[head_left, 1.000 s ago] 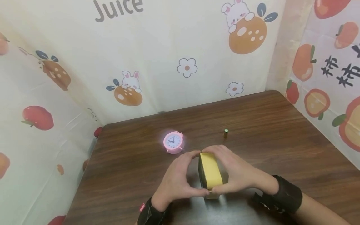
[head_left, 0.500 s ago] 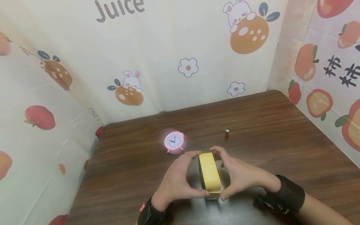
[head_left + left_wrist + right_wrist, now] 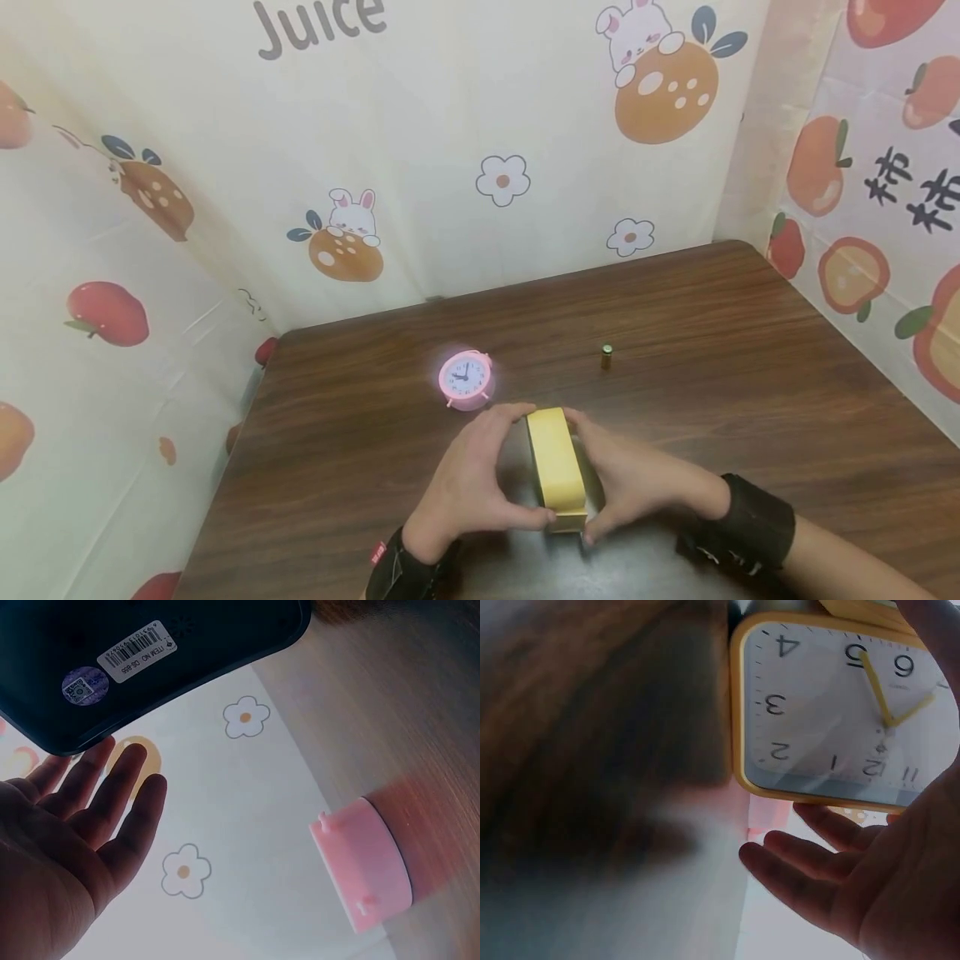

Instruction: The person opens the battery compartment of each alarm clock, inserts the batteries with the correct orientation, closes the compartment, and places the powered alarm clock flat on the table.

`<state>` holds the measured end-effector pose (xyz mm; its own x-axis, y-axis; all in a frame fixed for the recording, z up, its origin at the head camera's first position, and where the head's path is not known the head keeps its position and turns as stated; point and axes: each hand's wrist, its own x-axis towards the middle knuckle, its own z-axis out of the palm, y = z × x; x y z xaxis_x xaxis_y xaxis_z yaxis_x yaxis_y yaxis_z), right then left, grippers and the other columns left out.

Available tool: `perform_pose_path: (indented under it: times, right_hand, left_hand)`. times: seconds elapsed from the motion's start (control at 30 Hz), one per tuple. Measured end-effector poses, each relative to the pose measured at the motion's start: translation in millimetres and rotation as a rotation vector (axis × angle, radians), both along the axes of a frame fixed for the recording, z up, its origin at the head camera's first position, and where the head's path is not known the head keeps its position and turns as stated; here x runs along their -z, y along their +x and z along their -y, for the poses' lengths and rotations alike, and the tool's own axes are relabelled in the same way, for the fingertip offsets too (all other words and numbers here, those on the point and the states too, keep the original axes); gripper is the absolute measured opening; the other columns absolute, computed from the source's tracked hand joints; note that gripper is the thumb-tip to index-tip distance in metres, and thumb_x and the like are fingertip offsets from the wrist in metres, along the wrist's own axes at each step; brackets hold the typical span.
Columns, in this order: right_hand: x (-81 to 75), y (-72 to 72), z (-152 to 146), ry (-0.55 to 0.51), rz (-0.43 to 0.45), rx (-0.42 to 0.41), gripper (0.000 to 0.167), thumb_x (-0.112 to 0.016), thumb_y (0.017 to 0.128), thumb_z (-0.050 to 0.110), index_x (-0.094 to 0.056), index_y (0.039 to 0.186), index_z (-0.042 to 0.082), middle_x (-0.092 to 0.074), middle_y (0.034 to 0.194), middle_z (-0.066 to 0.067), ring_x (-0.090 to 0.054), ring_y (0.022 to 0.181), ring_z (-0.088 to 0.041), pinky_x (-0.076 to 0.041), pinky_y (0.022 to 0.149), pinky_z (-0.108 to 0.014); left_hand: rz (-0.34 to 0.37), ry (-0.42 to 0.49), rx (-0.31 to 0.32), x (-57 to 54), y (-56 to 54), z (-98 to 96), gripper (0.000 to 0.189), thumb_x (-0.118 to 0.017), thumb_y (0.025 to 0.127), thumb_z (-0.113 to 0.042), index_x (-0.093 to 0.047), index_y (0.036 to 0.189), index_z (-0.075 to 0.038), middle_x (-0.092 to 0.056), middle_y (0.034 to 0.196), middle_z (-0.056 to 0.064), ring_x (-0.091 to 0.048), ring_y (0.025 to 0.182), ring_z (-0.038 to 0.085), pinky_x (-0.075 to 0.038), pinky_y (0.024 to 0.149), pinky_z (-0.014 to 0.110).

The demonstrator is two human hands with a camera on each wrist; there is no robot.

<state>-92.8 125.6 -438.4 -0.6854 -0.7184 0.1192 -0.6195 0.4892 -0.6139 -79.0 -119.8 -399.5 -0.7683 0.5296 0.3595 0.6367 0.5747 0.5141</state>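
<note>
A yellow-framed desk clock stands on the table between both hands. Its white numbered dial faces the right wrist camera. The dark back with a barcode label shows in the left wrist view. My left hand grips it from the left, fingertips at the far edge and thumb at the near end. My right hand spans it from the right, fingertips at the far edge and thumb by the near corner. Beyond the left hand stands a pink alarm clock.
A small battery stands upright on the brown wooden table, beyond the right hand. Printed fabric hangs behind the table and along both sides.
My right hand first spreads away from the yellow clock, then closes back in on it. The clock shifts slightly left and its top tilts a little. The left hand stays in place.
</note>
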Motion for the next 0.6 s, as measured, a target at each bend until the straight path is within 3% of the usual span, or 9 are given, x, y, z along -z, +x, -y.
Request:
perform_pose_path:
  times: [0.3, 0.6]
  right_hand:
    - [4.7, 2.0, 5.4, -0.016, 0.024, 0.013, 0.139, -0.092, 0.045, 0.048, -0.007, 0.149, 0.011, -0.047, 0.129, -0.002, -0.052, 0.114, -0.014, -0.048, 0.096, -0.037]
    - [-1.0, -3.0, -0.9, -0.032, 0.036, 0.009, 0.135, -0.091, 0.047, 0.046, -0.009, 0.151, 0.019, -0.046, 0.133, 0.004, -0.053, 0.112, -0.009, -0.05, 0.092, -0.032]
  left_hand:
    - [0.016, 0.017, -0.016, -0.6, 3.2, -0.9, 0.102, -0.085, 0.05, -0.057, -0.044, 0.137, -0.024, -0.052, 0.128, -0.02, -0.05, 0.117, -0.002, -0.046, 0.098, 0.03]
    - [-0.003, 0.008, -0.027, -4.0, 1.6, 2.2, 0.101, -0.085, 0.046, -0.053, -0.045, 0.134, -0.021, -0.056, 0.123, -0.015, -0.052, 0.11, 0.001, -0.047, 0.095, 0.032]
